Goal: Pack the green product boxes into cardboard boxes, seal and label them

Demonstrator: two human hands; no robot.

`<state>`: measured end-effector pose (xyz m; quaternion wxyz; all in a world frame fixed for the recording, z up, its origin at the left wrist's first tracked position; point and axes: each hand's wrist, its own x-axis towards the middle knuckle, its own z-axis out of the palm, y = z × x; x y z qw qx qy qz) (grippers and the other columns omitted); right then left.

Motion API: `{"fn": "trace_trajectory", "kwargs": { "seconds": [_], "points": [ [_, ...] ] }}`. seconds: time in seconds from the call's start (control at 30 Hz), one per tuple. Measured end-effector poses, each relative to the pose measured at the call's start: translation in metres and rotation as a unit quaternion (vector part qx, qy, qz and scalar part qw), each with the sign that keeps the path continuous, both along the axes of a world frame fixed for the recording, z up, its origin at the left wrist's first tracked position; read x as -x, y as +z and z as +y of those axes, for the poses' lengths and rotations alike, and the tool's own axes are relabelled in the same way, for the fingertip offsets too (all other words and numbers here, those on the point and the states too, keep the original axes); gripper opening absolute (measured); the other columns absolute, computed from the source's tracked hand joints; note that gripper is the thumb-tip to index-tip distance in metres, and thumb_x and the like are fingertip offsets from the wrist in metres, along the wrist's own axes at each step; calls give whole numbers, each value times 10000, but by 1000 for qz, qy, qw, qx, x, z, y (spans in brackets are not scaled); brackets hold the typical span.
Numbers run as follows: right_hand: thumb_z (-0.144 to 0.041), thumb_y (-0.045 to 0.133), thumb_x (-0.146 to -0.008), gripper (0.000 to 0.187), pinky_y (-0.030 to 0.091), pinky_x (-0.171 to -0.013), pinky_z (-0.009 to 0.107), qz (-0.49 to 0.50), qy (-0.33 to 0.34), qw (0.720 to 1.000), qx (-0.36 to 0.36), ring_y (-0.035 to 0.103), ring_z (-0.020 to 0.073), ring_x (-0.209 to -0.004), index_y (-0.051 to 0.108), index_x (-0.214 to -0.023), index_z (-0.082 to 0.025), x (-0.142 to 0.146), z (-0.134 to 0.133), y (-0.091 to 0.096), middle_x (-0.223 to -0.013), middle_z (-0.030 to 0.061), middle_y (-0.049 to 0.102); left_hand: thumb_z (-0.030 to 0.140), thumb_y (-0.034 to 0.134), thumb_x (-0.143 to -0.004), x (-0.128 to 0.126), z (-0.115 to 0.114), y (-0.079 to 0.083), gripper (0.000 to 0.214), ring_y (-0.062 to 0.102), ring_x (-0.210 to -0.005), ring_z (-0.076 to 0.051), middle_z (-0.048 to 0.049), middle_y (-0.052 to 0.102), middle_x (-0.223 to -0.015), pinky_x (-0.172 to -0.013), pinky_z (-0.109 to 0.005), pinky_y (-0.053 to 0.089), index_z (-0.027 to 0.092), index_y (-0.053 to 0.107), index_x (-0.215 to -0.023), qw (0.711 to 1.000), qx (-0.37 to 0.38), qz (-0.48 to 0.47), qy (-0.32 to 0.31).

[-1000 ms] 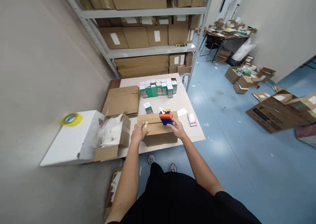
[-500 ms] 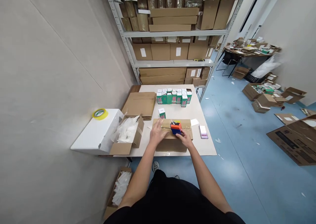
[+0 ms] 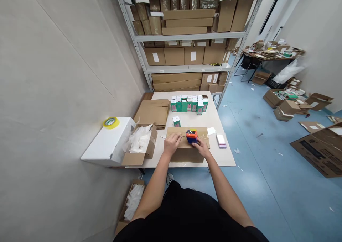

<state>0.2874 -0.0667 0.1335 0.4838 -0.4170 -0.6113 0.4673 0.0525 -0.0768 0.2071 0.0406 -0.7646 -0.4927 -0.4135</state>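
Note:
A closed cardboard box [image 3: 187,155] lies on the table in front of me. My right hand [image 3: 202,148] grips an orange and blue tape dispenser [image 3: 191,137] over the top of the box. Fingers pressed together, my left hand [image 3: 171,144] is over the box's left part, pinching what looks like the end of the tape, a thin strip running towards the dispenser. The fingertips are too small to show the hold clearly. Just beyond the box stands a single green and white small box [image 3: 176,121].
Several green and white boxes [image 3: 189,104] stand in rows farther back. Left are flattened cardboard [image 3: 152,112], an open carton of white wrapping [image 3: 139,139] and a yellow tape roll [image 3: 111,122]. White papers [image 3: 211,131] and a small stack [image 3: 221,141] lie right. Shelving [image 3: 187,68] rises behind.
My left hand has gone from lying spread on the box to a pinch beside the dispenser. My right hand keeps its hold on the dispenser. The view has shifted slightly.

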Motion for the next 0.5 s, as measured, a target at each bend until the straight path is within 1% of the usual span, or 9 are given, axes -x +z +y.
{"fn": "trace_trajectory", "kwargs": {
  "seconds": [0.03, 0.1, 0.23, 0.3, 0.4, 0.5],
  "points": [
    [-575, 758, -862, 485, 549, -1053, 468, -3, 0, 1000, 3, 682, 300, -1139, 764, -1199, -227, 0, 0, -1, -1204, 101, 744, 368, 590, -1064, 1, -3, 6, 228, 756, -833, -188, -62, 792, -941, -746, -278, 561, 242, 780, -1066, 1000, 13, -1, -5],
    [-575, 751, -865, 486, 547, -1056, 473, -14, 5, 1000, 4, 685, 299, -1132, 760, -1207, -231, -2, 1, 0, -1204, 98, 747, 419, 550, -1076, 3, -9, 21, 301, 756, -898, -195, -71, 792, -1004, -793, -283, 563, 256, 798, -1024, 998, 61, -11, -1],
    [-557, 733, -883, 507, 503, -1113, 504, -48, 15, 999, -11, 675, 320, -1196, 738, -1280, -243, -9, 7, 5, -1268, 106, 747, 505, 488, -1078, 8, -16, 54, 400, 721, -1094, -245, -100, 764, -1166, -958, -314, 538, 269, 812, -1090, 982, 181, -29, 50],
    [-582, 719, -884, 572, 479, -1143, 521, -58, 19, 998, -7, 658, 333, -1254, 707, -1352, -253, -13, 14, 9, -1345, 111, 727, 504, 490, -1071, 13, -12, 69, 404, 706, -1098, -261, -107, 755, -1190, -979, -326, 518, 253, 804, -1109, 974, 209, -33, 75],
    [-625, 701, -884, 664, 454, -1176, 529, -64, 34, 997, -2, 620, 336, -1337, 645, -1446, -276, -18, 26, 17, -1450, 101, 679, 465, 519, -1054, 24, 3, 85, 348, 698, -1029, -251, -97, 760, -1155, -949, -321, 499, 242, 785, -1074, 970, 218, -41, 101],
    [-605, 683, -907, 657, 436, -1195, 540, -75, 57, 995, -18, 602, 337, -1369, 619, -1479, -288, -19, 39, 26, -1493, 96, 649, 438, 569, -1016, 40, 22, 91, 285, 700, -914, -232, -68, 765, -961, -841, -302, 488, 239, 762, -952, 963, 238, -71, 110]
  ]
}}
